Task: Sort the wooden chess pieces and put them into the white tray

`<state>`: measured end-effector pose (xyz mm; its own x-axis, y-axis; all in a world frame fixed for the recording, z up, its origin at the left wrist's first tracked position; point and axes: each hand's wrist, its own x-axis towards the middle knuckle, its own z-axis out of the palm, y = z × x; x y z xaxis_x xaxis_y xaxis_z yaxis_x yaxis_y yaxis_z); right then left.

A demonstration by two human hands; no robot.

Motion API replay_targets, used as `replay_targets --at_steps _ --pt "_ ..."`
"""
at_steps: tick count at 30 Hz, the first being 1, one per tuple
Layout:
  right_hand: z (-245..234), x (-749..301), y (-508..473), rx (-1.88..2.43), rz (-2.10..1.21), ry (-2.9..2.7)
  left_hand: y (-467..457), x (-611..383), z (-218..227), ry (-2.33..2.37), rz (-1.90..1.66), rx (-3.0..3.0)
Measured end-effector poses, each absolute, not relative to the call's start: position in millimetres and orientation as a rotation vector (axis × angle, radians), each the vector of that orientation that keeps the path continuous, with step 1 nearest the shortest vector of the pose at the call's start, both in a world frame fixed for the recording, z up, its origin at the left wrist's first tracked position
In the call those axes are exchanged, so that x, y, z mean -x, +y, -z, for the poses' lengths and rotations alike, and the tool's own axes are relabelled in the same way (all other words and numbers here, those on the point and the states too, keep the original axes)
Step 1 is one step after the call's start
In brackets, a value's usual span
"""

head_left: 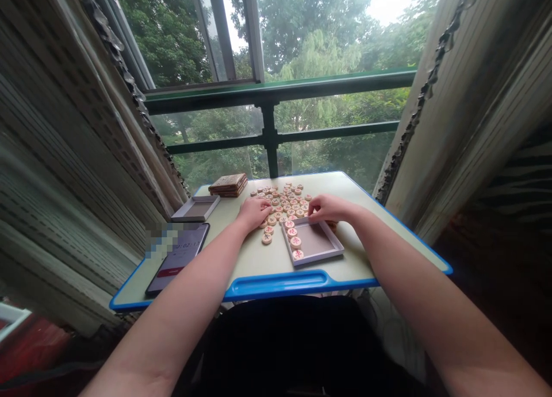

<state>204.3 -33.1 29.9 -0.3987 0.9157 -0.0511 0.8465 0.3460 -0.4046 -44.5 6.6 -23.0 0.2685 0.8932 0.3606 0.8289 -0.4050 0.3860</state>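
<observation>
Several round wooden game discs (pixel 287 199) with red or black marks lie scattered on a small pale table (pixel 259 259). A shallow grey box tray (pixel 319 242) sits in front of them, with three discs (pixel 293 233) lined along its left wall. My left hand (pixel 253 212) rests curled on the discs left of the tray, its fingertips on one disc. My right hand (pixel 330 207) is at the tray's far edge, fingers bent down and closed; what they hold is hidden.
A second grey tray (pixel 196 208) and a folded wooden board (pixel 228 185) lie at the table's far left. A phone (pixel 179 258) lies at the near left. The table has a blue rim (pixel 280 282). Window railing and curtains close in behind and beside.
</observation>
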Motion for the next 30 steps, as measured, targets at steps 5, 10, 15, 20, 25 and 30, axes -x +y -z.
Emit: replay_targets --at_steps 5,10,15,20,25,30 --pt "-26 -208 -29 1.581 -0.608 -2.339 4 43 20 1.691 -0.804 -2.394" --pt "-15 -224 -7 1.639 -0.161 -2.039 1 41 21 1.704 -0.964 -2.230" --pt "-2 -232 13 1.557 -0.087 -2.099 4 40 23 1.790 -1.067 -2.164" --pt "3 -224 11 1.509 -0.256 -2.239 7 39 22 1.799 -1.035 -2.223" --pt "1 -222 7 1.481 -0.207 -2.214 7 38 22 1.787 -1.030 -2.243" --pt "1 -221 11 1.442 -0.222 -2.303 8 36 22 1.796 -1.015 -2.236"
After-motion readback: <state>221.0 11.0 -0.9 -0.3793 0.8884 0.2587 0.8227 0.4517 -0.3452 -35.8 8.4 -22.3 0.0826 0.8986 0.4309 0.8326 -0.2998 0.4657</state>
